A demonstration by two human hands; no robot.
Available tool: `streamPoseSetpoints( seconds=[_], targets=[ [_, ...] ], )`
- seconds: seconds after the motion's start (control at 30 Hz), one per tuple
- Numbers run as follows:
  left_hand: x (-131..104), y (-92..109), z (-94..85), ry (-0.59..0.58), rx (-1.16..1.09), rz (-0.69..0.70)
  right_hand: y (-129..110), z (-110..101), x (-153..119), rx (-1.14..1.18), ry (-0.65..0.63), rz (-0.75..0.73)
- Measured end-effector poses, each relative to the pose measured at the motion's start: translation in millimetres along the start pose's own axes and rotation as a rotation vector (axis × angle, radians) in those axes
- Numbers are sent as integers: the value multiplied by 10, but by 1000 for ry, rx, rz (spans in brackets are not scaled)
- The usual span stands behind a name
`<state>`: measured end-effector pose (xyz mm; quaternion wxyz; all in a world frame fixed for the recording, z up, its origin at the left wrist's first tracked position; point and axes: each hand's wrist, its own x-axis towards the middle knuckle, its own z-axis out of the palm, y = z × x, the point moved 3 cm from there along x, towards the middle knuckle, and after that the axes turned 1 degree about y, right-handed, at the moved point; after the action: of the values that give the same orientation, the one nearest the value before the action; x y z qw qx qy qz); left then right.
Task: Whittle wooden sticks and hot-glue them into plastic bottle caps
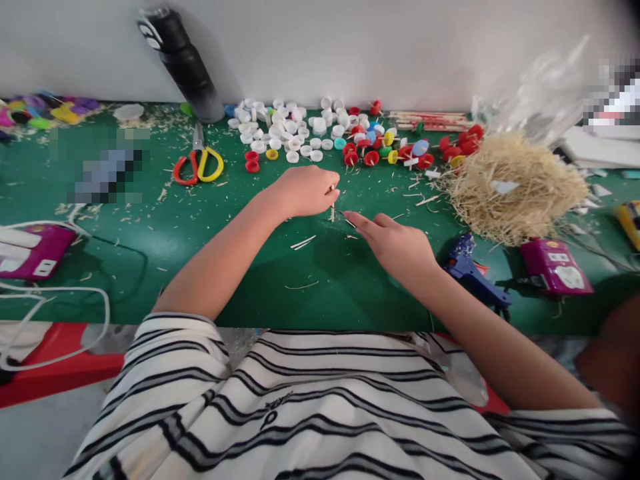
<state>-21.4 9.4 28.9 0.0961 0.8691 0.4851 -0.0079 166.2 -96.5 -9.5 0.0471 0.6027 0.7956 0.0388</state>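
Near the left edge of the worktop (pixel 250 303), a purple box (pixel 61 245). Toward the back edge, yellow-and-red scissors (pixel 199 148), then white caps (pixel 293 157). Mid-worktop, left hand (pixel 309 191) with grip closed around a thin pale stick (pixel 333 215), pointing toward the front edge. Just beside, right hand (pixel 397 245) with grip pinched on a slim metal tool (pixel 349 223), close to the stick. Toward the right edge, blue glue gun (pixel 473 272), then straw heap (pixel 517 197).

Soft light casts faint shadows on the table (pixel 270 303); upper-right corner darkens.
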Motion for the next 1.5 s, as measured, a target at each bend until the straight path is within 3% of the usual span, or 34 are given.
streamPoseSetpoints(
  seconds=[0.23,0.43,0.67,1.03,1.27,1.5],
  targets=[
    [105,-124,93,83,-46,13,-103,-34,81,98,-63,15],
    [172,52,160,116,-172,88,-55,-35,-17,222,-100,63],
    [183,262,176,142,2,100,-25,94,-184,403,-64,95],
    [256,289,277,195,17,114,-12,111,-142,463,4,86],
    [282,98,263,212,-119,104,-69,36,-5,472,-33,87],
    [196,-32,289,270,-327,113,-115,89,-109,505,-53,87]
  ],
)
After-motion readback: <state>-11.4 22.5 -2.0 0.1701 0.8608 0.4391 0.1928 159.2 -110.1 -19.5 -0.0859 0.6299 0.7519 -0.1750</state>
